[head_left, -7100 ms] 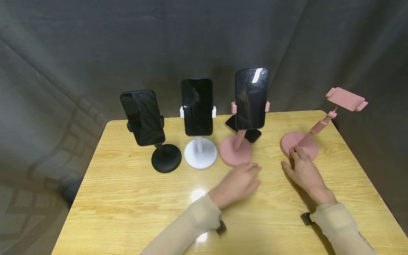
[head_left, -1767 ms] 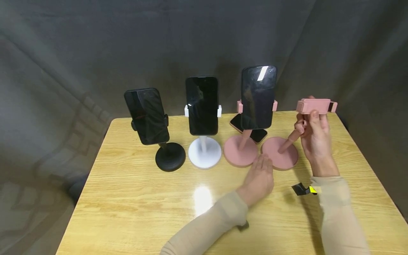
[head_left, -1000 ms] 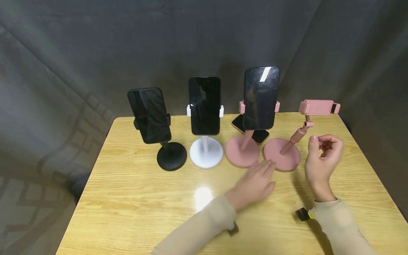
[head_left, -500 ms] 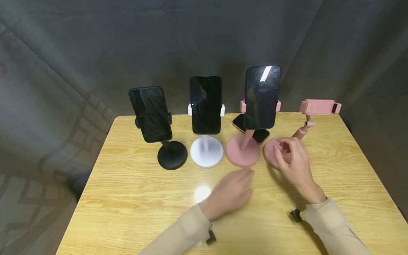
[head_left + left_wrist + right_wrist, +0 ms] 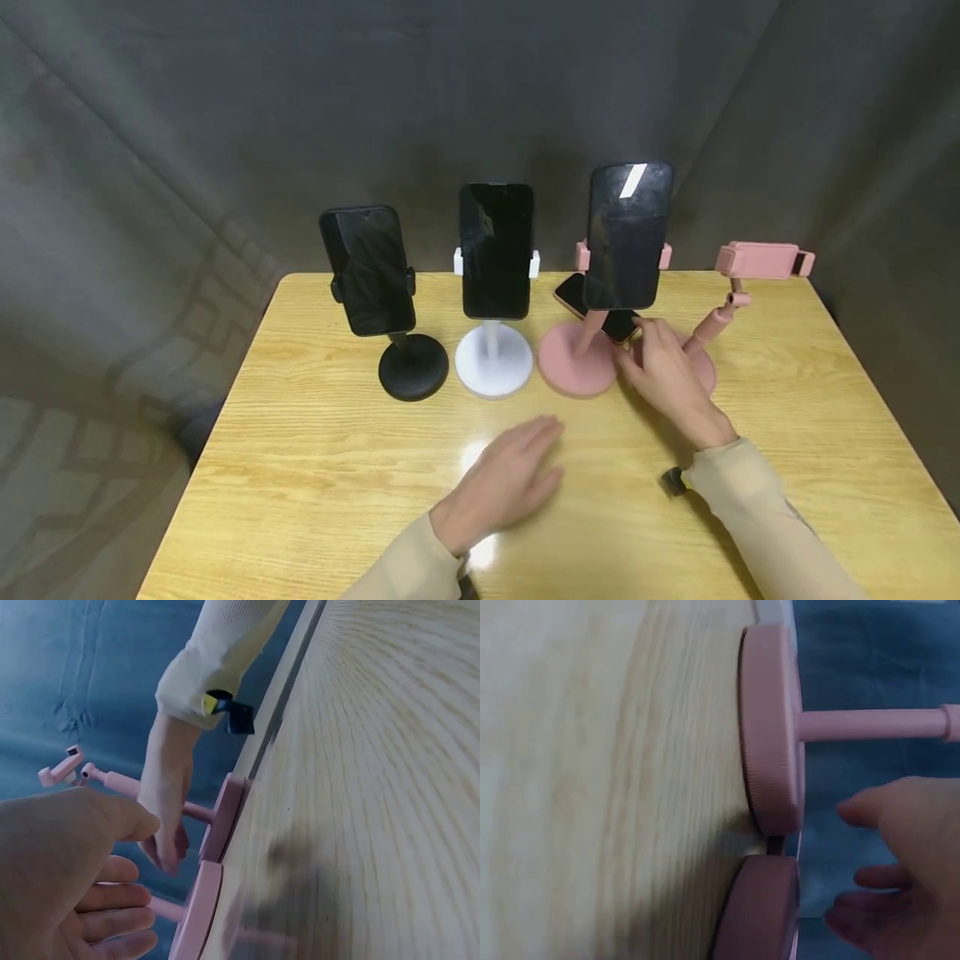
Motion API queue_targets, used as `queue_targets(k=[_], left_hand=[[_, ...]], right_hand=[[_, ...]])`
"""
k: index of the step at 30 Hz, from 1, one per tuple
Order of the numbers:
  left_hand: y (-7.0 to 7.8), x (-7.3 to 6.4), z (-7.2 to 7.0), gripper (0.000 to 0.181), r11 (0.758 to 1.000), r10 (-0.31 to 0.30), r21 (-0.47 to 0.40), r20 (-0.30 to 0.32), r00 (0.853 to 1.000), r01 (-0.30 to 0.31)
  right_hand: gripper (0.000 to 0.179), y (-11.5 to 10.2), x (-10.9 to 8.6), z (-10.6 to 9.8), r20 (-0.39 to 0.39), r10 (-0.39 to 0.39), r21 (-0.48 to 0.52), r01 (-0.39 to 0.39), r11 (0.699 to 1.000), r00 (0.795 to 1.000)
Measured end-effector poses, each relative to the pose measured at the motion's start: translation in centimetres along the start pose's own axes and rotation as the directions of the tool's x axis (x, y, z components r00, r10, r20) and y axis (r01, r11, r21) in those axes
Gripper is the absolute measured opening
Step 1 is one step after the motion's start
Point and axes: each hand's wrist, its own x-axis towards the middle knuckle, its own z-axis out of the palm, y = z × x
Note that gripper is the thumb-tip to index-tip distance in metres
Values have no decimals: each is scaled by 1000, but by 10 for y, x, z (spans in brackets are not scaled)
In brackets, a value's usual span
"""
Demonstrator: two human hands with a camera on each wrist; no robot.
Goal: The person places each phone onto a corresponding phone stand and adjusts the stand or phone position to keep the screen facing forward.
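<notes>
My right hand (image 5: 667,375) reaches over the base of the right pink phone stand (image 5: 761,260), whose clamp holds nothing. Its fingertips are at the right end of a dark phone (image 5: 572,292) lying flat behind the other pink stand (image 5: 576,360). In the right wrist view thumb and fingers stand apart, with no phone between them. My left hand (image 5: 498,483), blurred, hovers over the front of the table with fingers loosely extended, holding nothing. An upright phone (image 5: 628,242) in the left pink stand's clamp partly hides the lying phone.
To the left, a white stand (image 5: 493,362) and a black stand (image 5: 414,369) each carry an upright phone. All stand in a row on the wooden table (image 5: 337,483), near its back edge. A dark curtain (image 5: 360,108) hangs behind.
My right hand let go of the right pink stand's clamp, now turned sideways, and moved left to the lying phone. That stand had shifted left earlier. My left hand drew back toward the front left.
</notes>
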Motion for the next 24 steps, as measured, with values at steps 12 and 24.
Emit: queue_targets(k=[12, 24], left_hand=[[-2, -15, 0, 56, 999, -51, -15, 20, 998, 51], [-4, -17, -3, 55, 997, -73, -10, 14, 997, 73]], right_hand=[[101, 12, 26, 19, 62, 69, 87, -74, 993, 996], [80, 10, 52, 28, 130, 162, 176, -184, 967, 978]])
